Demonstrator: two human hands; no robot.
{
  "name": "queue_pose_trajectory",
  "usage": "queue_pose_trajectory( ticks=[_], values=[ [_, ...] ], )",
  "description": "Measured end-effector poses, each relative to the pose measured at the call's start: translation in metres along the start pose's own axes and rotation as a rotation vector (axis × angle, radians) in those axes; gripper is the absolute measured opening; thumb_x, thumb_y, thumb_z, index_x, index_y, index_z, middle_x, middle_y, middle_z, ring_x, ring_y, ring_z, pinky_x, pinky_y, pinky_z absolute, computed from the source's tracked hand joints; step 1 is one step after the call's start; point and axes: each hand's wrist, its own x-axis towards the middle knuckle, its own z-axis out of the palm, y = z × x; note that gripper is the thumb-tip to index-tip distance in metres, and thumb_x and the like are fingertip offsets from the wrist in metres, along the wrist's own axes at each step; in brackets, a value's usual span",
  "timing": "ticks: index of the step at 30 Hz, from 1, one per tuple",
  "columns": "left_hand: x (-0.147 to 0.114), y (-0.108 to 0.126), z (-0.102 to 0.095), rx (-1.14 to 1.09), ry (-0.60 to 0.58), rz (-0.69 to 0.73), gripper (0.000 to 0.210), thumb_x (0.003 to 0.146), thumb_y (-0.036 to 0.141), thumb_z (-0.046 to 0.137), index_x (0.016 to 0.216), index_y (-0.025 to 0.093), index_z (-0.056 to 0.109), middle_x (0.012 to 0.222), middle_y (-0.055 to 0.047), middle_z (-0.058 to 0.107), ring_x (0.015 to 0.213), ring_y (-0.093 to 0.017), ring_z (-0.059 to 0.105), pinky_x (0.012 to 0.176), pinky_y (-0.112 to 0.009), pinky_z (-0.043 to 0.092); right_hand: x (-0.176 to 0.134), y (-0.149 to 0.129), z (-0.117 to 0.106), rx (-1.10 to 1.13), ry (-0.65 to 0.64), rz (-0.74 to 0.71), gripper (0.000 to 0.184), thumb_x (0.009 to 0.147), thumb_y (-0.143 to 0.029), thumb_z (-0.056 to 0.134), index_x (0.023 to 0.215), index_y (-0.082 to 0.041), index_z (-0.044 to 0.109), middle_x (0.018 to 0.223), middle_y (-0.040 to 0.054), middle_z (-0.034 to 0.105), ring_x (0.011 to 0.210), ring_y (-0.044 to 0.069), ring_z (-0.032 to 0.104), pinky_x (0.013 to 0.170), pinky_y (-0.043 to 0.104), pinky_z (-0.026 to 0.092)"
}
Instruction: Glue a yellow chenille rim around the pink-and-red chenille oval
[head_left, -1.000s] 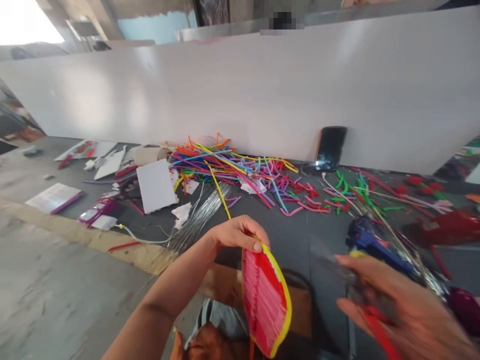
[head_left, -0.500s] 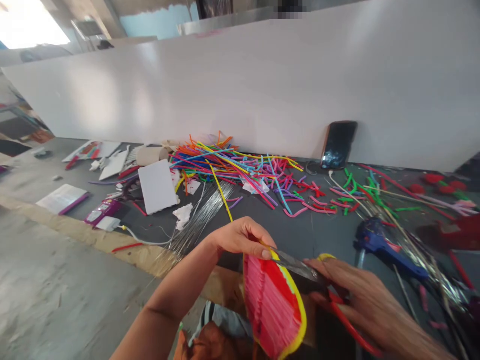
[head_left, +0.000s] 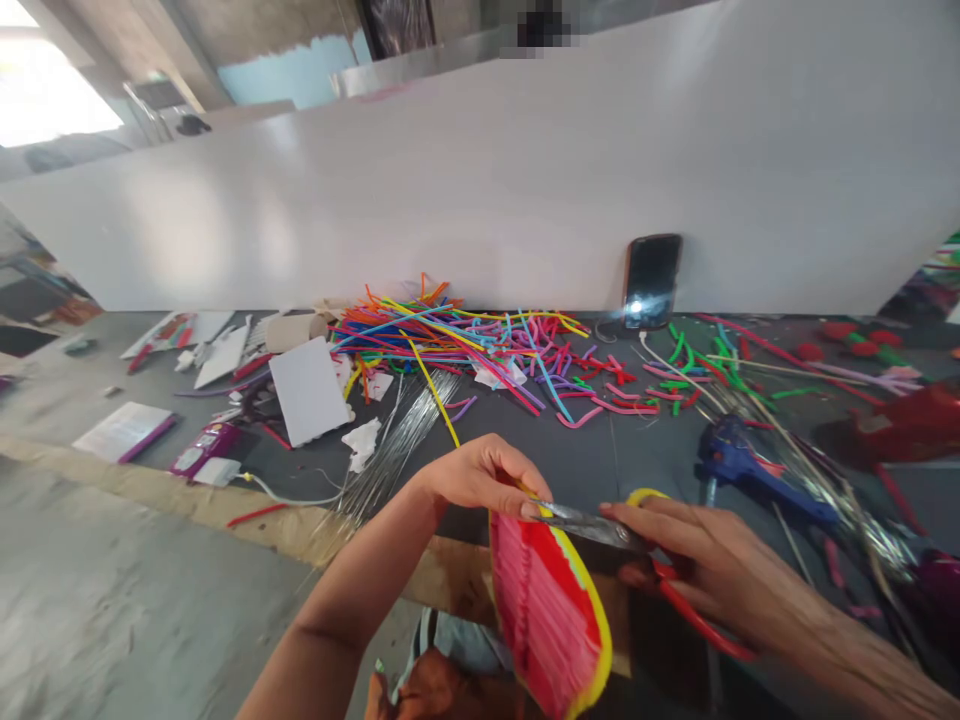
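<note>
Between thumb and fingers, my left hand [head_left: 487, 475] pinches the top of a pink and red panel [head_left: 551, 620] edged with yellow pipe cleaner. A long yellow pipe cleaner [head_left: 431, 385] runs up and left from behind that hand. My right hand [head_left: 690, 550] grips red-handled scissors [head_left: 589, 522], whose blades lie at the panel's top edge, close to my left thumb. Whether the blades touch the yellow trim I cannot tell. A short loop of yellow pipe cleaner shows just above my right fingers. The panel hangs tilted over my lap.
Colourful pipe cleaners [head_left: 420, 325] pile up along the white board [head_left: 450, 200]. A phone [head_left: 652, 282] leans on it. A blue glue gun [head_left: 761, 470] and wires lie right. At left are metal wires [head_left: 409, 430], a white card [head_left: 309, 390] and a purple device [head_left: 206, 448].
The camera view has shifted slightly. My right hand and the scissors have moved a little left relative to the panel; my left hand keeps its pinch.
</note>
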Motion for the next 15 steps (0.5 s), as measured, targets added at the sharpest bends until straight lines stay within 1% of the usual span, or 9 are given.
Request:
queue_pose_trajectory(
  ticks=[3, 6, 11, 15],
  values=[
    [0.0011, -0.002, -0.0005, 0.006, 0.006, -0.016, 0.045, 0.058, 0.053, 0.081, 0.071, 0.01, 0.073, 0.068, -0.007, 0.065, 0.069, -0.014, 0.056, 0.072, -0.027, 0.047, -0.0014, -0.0002, 0.0013, -0.03, 0.011, 0.003, 0.042, 0.084, -0.022, 0.057, 0.126, -0.025, 0.06, 0.096, 0.0069, 0.073, 0.072, 0.016, 0.071, 0.064, 0.023, 0.055],
    [0.0019, -0.004, -0.0014, 0.012, 0.002, -0.005, 0.046, 0.059, 0.054, 0.081, 0.069, 0.01, 0.073, 0.067, -0.008, 0.065, 0.068, -0.014, 0.056, 0.072, -0.027, 0.047, 0.0005, -0.0037, 0.0007, -0.062, 0.063, 0.005, 0.037, 0.085, -0.025, 0.055, 0.121, -0.025, 0.065, 0.089, 0.0065, 0.074, 0.063, 0.016, 0.069, 0.06, 0.024, 0.055],
    [0.0028, -0.007, -0.0035, 0.021, -0.012, 0.031, 0.042, 0.062, 0.051, 0.08, 0.071, 0.01, 0.073, 0.068, -0.008, 0.065, 0.07, -0.014, 0.056, 0.074, -0.028, 0.048, 0.0044, -0.0088, -0.0008, -0.116, 0.132, -0.055, 0.03, 0.089, -0.027, 0.051, 0.115, -0.021, 0.066, 0.083, 0.0059, 0.074, 0.062, 0.013, 0.068, 0.055, 0.02, 0.052],
    [0.003, -0.0063, -0.0046, 0.026, 0.006, 0.002, 0.046, 0.058, 0.054, 0.081, 0.07, 0.011, 0.073, 0.068, -0.008, 0.066, 0.069, -0.015, 0.056, 0.074, -0.028, 0.048, 0.0027, -0.0059, 0.0026, -0.147, 0.135, -0.059, 0.03, 0.087, -0.025, 0.054, 0.114, -0.021, 0.066, 0.08, 0.004, 0.073, 0.06, 0.012, 0.068, 0.05, 0.019, 0.049]
  ],
)
